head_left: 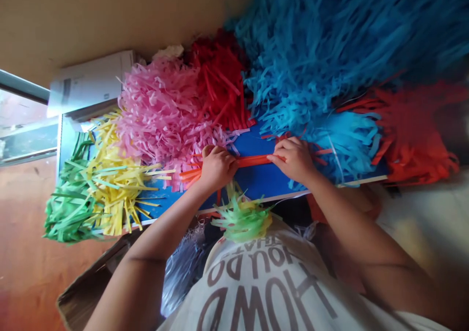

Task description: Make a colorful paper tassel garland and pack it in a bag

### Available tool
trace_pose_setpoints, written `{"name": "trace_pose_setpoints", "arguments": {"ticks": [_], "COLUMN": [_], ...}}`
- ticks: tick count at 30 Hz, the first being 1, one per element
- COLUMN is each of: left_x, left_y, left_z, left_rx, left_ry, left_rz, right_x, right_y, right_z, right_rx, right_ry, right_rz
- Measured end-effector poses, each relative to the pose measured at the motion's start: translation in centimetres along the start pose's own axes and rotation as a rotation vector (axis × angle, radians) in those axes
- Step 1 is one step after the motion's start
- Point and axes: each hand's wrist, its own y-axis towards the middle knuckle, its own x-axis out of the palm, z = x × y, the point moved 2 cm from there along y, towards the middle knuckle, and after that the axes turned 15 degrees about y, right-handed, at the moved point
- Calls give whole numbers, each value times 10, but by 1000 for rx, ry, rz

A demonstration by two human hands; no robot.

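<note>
Stretched level between my hands is a narrow bundle of orange paper strips (253, 161). My left hand (219, 165) is closed around it, with loose orange ends fanning out on the far left side. At the other end my right hand (293, 159) pinches the same strips between thumb and fingers. Both hands are just above the blue tabletop (256, 179). Left of my left hand lies a pile of pink fringed paper (161, 111); light blue fringed paper (348, 143) lies right of my right hand. A green and yellow fringed tuft (244, 218) rests against my shirt.
Yellow strips (120, 194) and green strips (69, 204) hang over the table's left end. Red fringe (222, 82) and a large blue heap (330, 43) are at the back. Orange-red fringe (414, 135) lies right. A cardboard box (95, 282) and silvery strands (183, 267) are below.
</note>
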Motion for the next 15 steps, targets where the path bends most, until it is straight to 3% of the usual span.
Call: {"name": "trace_pose_setpoints", "arguments": {"ticks": [8,15], "left_x": [-1,4], "left_y": [11,18], "left_z": [6,3], "left_rx": [-33,-53], "left_ry": [82,90], "left_rz": [-44,-2], "right_x": [6,6], "right_y": [4,4], "right_z": [0,-3], "right_rx": [25,45], "right_ry": [-72,-112], "right_rz": [11,-15]}}
